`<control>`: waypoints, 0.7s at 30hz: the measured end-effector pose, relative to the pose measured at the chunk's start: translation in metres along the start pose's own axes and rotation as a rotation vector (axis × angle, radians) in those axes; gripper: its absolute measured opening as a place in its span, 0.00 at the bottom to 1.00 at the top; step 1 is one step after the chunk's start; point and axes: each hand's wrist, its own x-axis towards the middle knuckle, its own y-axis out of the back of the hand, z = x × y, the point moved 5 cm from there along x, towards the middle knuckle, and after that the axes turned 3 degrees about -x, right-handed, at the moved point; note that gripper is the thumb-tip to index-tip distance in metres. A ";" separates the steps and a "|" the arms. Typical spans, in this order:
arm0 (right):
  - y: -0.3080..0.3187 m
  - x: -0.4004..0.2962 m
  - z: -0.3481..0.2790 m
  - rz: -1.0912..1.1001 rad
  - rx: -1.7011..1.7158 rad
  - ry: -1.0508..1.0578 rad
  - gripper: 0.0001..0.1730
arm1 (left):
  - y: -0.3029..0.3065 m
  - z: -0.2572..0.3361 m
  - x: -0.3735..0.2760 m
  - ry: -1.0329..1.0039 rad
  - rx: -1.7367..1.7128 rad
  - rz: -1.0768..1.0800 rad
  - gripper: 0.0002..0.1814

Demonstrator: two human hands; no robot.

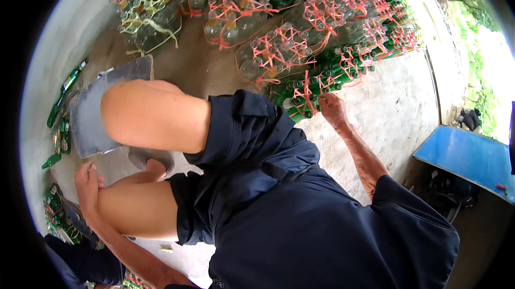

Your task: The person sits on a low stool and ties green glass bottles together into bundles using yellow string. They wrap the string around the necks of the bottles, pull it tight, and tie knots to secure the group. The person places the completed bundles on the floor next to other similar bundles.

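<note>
My right hand is curled at the edge of a bundle of green glass bottles tied with red plastic twine. Its fingers face away from the camera, so whether they grip the twine or a bottle neck is hidden. My left hand is loosely curled beside my bare left knee, and nothing shows in it. My right knee is raised above a dark grey board on the floor, hiding part of it.
Many twine-tied bundles of clear bottles stand ahead. Loose green bottles lie along the pale wall at left. A blue-topped table stands at right. Dark clothing of another person shows at lower left.
</note>
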 end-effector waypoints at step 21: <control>0.013 0.015 -0.005 0.002 -0.182 -0.196 0.18 | -0.002 0.011 -0.003 -0.032 -0.033 0.045 0.19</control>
